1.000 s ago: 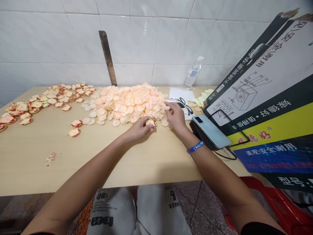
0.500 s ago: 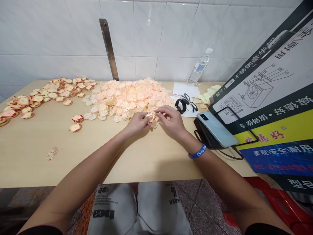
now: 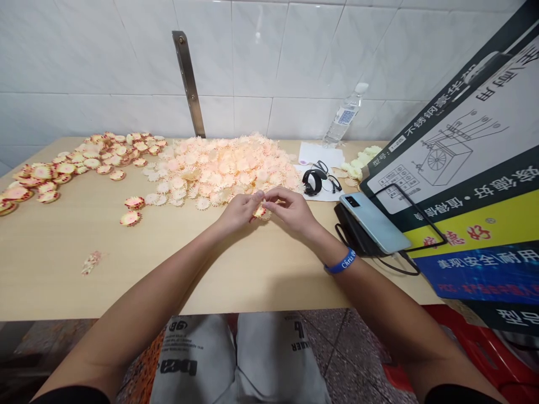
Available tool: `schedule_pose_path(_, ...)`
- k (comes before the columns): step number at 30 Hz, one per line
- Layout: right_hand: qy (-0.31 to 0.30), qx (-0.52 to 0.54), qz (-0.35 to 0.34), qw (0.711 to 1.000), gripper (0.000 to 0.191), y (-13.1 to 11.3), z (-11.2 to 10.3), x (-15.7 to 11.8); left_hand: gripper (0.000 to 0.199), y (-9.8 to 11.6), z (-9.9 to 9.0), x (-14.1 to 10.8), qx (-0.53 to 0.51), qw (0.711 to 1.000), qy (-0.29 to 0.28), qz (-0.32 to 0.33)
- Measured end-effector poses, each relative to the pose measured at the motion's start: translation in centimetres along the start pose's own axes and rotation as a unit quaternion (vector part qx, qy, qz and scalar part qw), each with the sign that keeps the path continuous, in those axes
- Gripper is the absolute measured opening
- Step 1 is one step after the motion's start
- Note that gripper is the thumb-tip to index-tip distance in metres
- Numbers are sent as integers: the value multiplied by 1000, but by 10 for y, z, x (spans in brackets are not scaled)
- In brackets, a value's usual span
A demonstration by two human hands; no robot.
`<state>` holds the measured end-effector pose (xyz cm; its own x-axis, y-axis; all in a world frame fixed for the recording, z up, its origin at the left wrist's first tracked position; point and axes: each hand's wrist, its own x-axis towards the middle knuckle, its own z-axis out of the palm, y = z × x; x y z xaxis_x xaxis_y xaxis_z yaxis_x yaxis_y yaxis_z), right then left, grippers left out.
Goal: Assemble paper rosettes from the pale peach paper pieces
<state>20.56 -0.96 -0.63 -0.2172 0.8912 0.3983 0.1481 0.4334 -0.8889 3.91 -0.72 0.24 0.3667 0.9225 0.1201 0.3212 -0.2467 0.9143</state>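
Pinching a frilled yellow-and-red paper flower (image 3: 260,212).

Pale peach flower cutouts (image 3: 223,168) fill the centre, red-edged pink-and-yellow flower cutouts (image 3: 42,175) trail at upper left, and a blue wristband (image 3: 340,262) with white lettering sits beside black, yellow and blue boards (image 3: 475,224) at right.

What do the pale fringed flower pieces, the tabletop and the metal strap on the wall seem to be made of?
The pale fringed flower pieces look like thin matte paper, judging by their finely cut edges, though the material is hard to confirm. The tabletop looks like pale wood-grain laminate, with faint grain and a soft sheen. The metal strap looks like dull brushed steel, with a fastener at its top.
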Motion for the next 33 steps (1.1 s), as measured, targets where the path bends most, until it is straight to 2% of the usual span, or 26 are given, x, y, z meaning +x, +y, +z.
schedule_pose_path(4, 38, 81, 81, 993, 21, 1, -3, 3, 49, 3, -1, 0, 4, 999, -46, 14)
schedule_pose_path(7, 44, 180, 160, 969, 28, -1, -4, 4, 39, 7, 0, -1, -2, 997, -76, 17)
schedule_pose_path(12, 124, 237, 176, 947, 31, -4, -7, 6, 36, 11, 4, -3, -21, 996, -85, 14)
schedule_pose_path(15, 190, 207, 149, 948, 26, 2, -22, 13, 32, 11, 6, -6, -15, 994, -109, -8)
schedule_pose_path(17, 226, 124, 97, 961, 21, 8, -37, 19, 27, 9, 6, -8, -18, 992, -122, -28)
schedule_pose_path(20, 215, -85, 0, 973, 5, 17, -52, 26, 24, 9, 8, -7, -75, 989, -123, -39)
schedule_pose_path(23, 176, -215, -66, 958, 19, 23, -53, 26, 19, 8, 9, -4, -118, 986, -107, -53)
schedule_pose_path(26, 148, -251, -90, 952, 27, 23, -44, 22, 15, 8, 9, -2, -111, 990, -50, -72)
schedule_pose_path(28, 135, -247, -101, 954, 26, 19, -38, 17, 19, 8, 7, -1, -91, 993, -22, -75)
schedule_pose_path(33, 85, -202, -117, 969, 19, 7, -21, 7, 30, 4, 3, 0, -60, 996, 13, -68)
